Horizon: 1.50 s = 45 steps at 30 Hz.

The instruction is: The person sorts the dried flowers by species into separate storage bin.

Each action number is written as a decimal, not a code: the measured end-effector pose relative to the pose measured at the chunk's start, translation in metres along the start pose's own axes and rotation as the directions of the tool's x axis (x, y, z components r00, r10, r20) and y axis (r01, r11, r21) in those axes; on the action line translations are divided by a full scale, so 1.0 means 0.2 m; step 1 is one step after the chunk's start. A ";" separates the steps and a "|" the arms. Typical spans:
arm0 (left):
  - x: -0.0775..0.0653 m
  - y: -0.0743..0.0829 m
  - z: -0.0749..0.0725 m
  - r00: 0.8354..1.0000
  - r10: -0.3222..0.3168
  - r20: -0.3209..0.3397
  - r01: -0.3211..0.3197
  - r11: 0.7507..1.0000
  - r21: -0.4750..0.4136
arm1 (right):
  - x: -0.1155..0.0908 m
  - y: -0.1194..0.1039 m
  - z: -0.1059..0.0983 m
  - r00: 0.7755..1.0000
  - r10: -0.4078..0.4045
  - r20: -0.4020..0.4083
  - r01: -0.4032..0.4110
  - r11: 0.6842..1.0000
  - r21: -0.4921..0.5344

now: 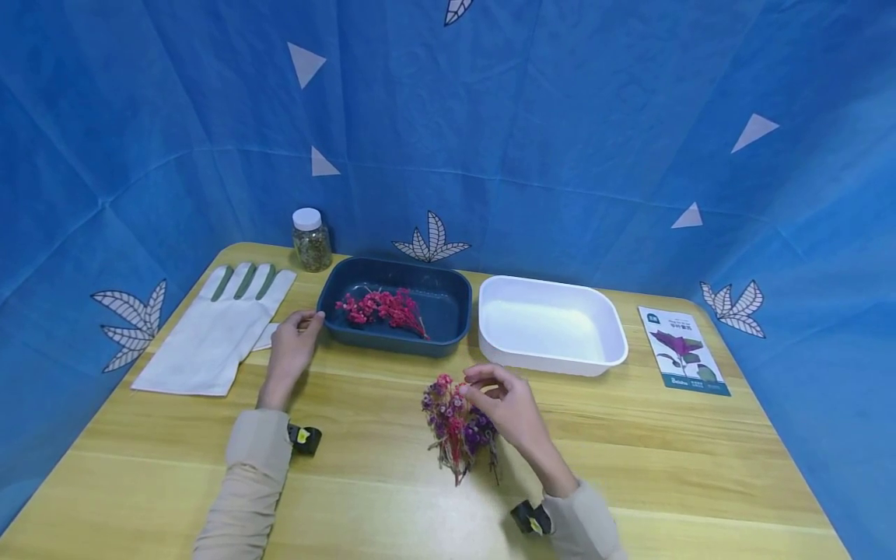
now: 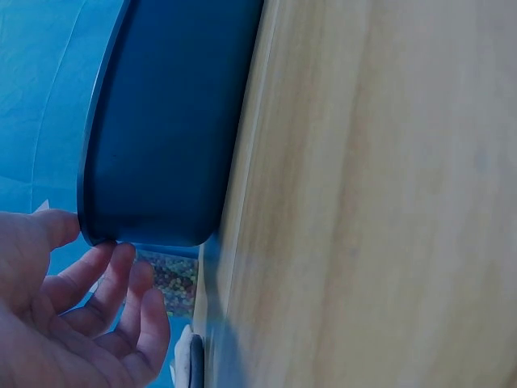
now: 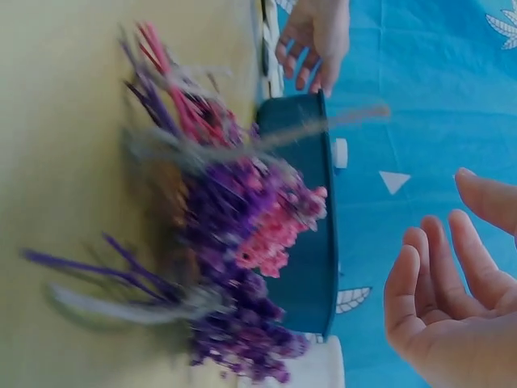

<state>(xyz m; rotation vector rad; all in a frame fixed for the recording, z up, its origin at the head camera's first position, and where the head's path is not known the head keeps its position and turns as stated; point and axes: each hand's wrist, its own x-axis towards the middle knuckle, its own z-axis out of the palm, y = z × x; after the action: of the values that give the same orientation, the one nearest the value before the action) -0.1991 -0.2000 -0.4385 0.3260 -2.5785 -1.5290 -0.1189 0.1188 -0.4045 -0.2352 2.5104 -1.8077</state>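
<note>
My left hand (image 1: 292,348) pinches the near left corner of a dark blue tray (image 1: 392,340), thumb at the rim and fingertips against the outside, as the left wrist view shows with the hand (image 2: 81,315) at the tray (image 2: 170,121). Pink dried flowers (image 1: 381,307) lie inside the tray. Over a heap of purple and pink dried flowers (image 1: 453,420) on the table hovers my right hand (image 1: 509,404). In the right wrist view that hand (image 3: 460,299) has loosely bent fingers, apart from the flowers (image 3: 234,210), with nothing between them.
A white tray (image 1: 553,362) stands right of the blue one. White gloves with green fingertips (image 1: 210,334) lie at the left, near a white-lidded jar (image 1: 312,243). A flower-printed packet (image 1: 682,350) lies far right. Blue cloth (image 1: 448,117) hangs behind the wooden table (image 1: 364,498).
</note>
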 end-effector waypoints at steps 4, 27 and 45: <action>0.00 0.00 0.00 1.000 -0.003 0.002 0.003 1.000 0.000 | -0.07 0.02 0.03 0.999 0.039 0.004 -0.039 0.999 0.031; 0.00 0.00 0.00 1.000 -0.018 0.005 0.018 1.000 -0.010 | -0.29 0.16 0.09 0.988 0.100 0.114 -0.087 0.990 -0.114; 0.00 0.01 0.00 1.000 -0.023 0.002 0.023 1.000 -0.002 | -0.30 0.15 0.10 0.985 0.063 0.159 -0.023 0.969 -0.245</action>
<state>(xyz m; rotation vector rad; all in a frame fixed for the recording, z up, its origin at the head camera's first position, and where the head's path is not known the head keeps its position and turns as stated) -0.1995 -0.1994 -0.4368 0.3549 -2.5836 -1.5406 -0.0602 0.1183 -0.4433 -0.3219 2.5902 -1.3984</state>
